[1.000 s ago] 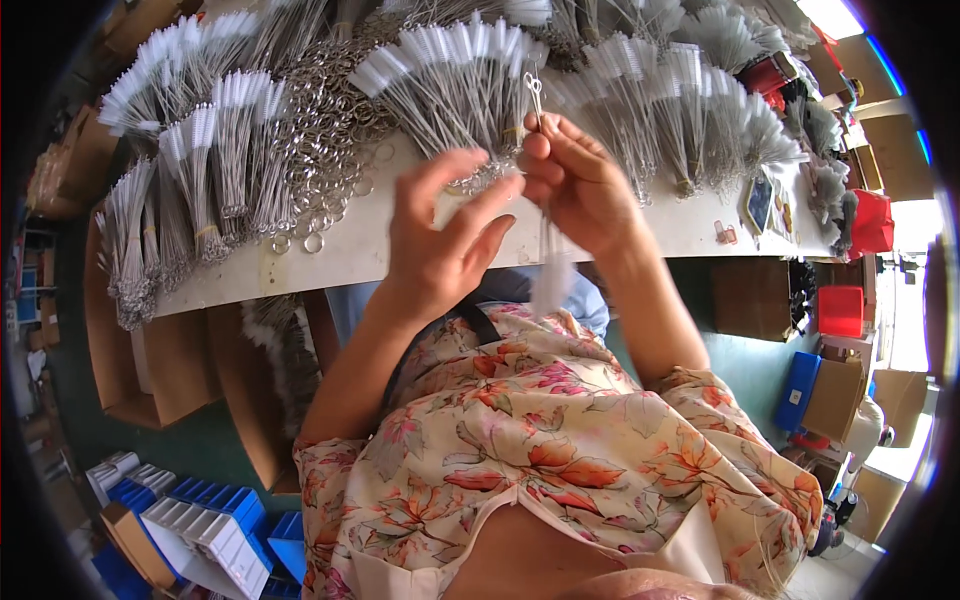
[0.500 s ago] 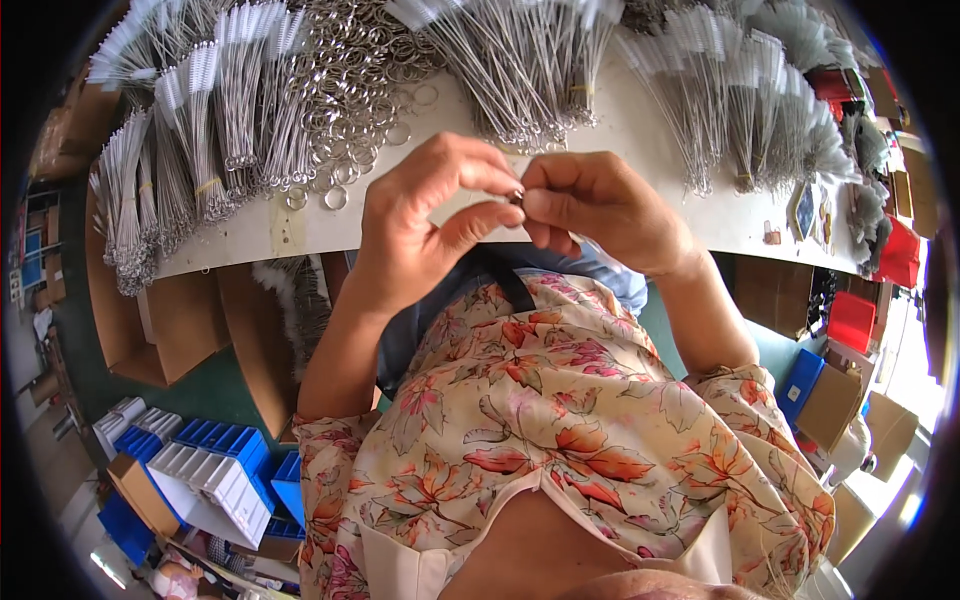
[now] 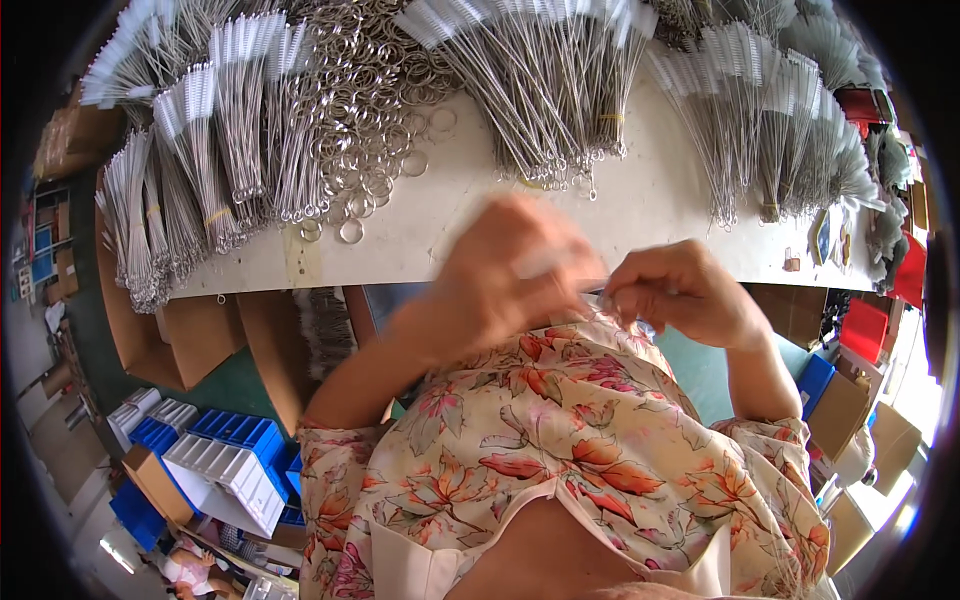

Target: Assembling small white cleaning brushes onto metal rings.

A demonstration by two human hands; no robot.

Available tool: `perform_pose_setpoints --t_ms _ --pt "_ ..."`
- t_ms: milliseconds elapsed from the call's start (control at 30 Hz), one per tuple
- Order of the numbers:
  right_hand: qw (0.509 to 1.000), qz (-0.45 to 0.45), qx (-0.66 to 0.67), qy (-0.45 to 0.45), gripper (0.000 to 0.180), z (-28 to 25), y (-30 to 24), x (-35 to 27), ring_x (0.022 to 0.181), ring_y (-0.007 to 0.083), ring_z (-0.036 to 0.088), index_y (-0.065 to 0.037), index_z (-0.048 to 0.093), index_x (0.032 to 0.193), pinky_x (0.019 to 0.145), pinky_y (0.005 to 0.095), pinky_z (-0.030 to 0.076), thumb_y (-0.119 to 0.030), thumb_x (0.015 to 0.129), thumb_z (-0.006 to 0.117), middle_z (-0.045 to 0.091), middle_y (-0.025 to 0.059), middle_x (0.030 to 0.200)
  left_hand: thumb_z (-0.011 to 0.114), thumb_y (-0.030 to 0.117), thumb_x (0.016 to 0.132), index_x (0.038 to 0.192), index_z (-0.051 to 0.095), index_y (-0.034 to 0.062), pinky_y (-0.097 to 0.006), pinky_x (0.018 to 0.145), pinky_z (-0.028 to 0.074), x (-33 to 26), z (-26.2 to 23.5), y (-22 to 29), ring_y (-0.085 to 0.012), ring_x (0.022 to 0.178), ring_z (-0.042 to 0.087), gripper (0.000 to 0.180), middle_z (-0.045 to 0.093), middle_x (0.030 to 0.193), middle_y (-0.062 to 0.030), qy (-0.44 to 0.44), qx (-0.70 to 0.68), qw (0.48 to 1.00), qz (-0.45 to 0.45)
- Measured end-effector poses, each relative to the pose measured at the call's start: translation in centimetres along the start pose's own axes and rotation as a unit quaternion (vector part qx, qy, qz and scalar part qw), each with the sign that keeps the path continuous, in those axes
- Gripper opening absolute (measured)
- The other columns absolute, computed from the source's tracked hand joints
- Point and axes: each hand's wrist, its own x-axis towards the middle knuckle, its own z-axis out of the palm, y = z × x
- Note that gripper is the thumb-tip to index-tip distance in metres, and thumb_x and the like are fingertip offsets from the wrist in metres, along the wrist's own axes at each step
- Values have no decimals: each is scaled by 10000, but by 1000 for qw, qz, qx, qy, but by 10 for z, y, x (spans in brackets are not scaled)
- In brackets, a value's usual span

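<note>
My left hand [image 3: 500, 275] is blurred with motion just below the table edge, fingers curled toward my right hand; what it holds is not clear. My right hand [image 3: 680, 295] pinches a thin wire brush [image 3: 600, 292] between thumb and fingers, close to my chest. Both hands meet in front of my floral blouse [image 3: 560, 440]. On the white table [image 3: 650, 210] above them lie bundles of thin wire brushes [image 3: 540, 90] with white bristle tips and a heap of metal key rings [image 3: 370, 110].
More brush bundles [image 3: 190, 170] fan along the table's left, and grey-tipped ones [image 3: 790, 130] on the right. Cardboard boxes [image 3: 200, 335] stand under the table. Blue bins [image 3: 235, 450] with white packs sit on the floor at lower left. Red and blue boxes [image 3: 850, 345] stand at right.
Both hands have come down from over the table to my chest, below its edge. My left hand is now moving fast and blurred; my right still pinches the thin brush.
</note>
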Motion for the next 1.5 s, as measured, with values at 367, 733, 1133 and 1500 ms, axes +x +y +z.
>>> perform_pose_setpoints --t_ms 367,733,1133,1500 --pt "905 -250 -229 257 82 13 5 55 607 230 599 -34 625 858 550 313 473 -99 815 597 569 67 640 629 184 797 822 575 66 -349 799 368 4 -49 -72 -197 867 494 132 565 923 -39 14 216 966 -141" --pt "953 -260 120 103 94 43 -37 74 681 113 595 22 623 888 538 216 485 -42 822 604 581 57 903 533 98 893 894 529 -10 -200 633 463 2 -30 -8 -79 650 549 108 611 825 -63 257 -250 878 -316" --pt "654 -572 -424 256 261 49 -21 75 557 100 530 -38 657 756 456 240 438 -72 497 655 602 3 897 592 1 809 1024 573 -55 -266 756 498 -7 -65 14 -170 871 599 224 591 999 -150 118 -383 850 -341" --pt "944 -252 207 48 126 52 -51 68 558 64 506 21 623 887 462 174 399 -95 847 598 525 20 735 637 -63 718 1004 598 -75 -255 658 531 -8 -50 16 -199 769 640 289 618 939 -180 249 42 964 -85"
